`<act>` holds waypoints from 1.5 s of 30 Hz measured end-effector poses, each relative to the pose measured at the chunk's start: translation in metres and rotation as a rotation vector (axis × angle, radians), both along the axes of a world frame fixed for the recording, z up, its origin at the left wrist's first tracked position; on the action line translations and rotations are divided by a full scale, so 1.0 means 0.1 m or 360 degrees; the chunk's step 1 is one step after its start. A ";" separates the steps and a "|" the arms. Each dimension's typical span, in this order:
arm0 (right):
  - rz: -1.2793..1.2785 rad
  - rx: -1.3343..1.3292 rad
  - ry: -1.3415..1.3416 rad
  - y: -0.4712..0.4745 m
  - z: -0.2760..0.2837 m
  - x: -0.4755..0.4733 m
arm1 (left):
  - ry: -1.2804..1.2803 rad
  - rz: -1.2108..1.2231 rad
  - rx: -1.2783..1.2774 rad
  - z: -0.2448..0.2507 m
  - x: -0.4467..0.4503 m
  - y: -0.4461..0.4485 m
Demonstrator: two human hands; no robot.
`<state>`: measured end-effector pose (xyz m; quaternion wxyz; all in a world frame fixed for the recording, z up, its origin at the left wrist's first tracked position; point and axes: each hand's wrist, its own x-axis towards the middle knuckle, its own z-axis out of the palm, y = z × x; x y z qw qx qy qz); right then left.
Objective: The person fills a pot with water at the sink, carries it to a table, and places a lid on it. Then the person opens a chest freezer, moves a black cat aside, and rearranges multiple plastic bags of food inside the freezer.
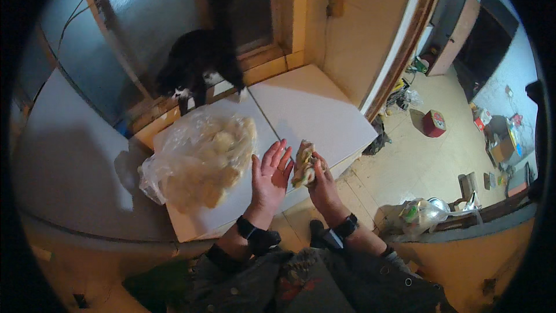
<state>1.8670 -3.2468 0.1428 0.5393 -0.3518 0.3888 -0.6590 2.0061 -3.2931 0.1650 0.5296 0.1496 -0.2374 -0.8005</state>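
My left hand [270,178] is held palm up with its fingers apart and nothing in it, above the front edge of a white tabletop [304,100]. Just to its right, my right hand [323,184] grips a crumpled, light patterned cloth [305,165]. The cloth's lower part is partly covered by the fingers. Left of my left hand, a clear plastic bag [191,139] lies on the white top, with pale yellowish, lumpy contents [204,182] whose kind I cannot tell. Dark bands with devices sit around both wrists.
A black and white cat [200,61] stands behind the bag, at the window frame [265,58]. On the tiled floor to the right are a red tin [434,123], a plastic bag with things in it [423,215] and an open cardboard box [504,145]. A doorway edge rises beside the table.
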 end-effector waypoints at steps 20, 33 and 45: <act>-0.0379 0.0237 -0.0071 0.11 -0.29 -2.69 | 0.0259 -0.0690 0.0030 0.48 -1.62 0.06; -0.0147 0.0132 -0.1064 -0.38 0.08 -2.23 | 0.0027 -0.0735 -0.0261 0.14 -1.99 0.00; 0.0121 -0.1412 0.2100 -0.43 0.61 -1.63 | -0.2035 -0.0173 -0.1703 -0.38 -1.87 -0.31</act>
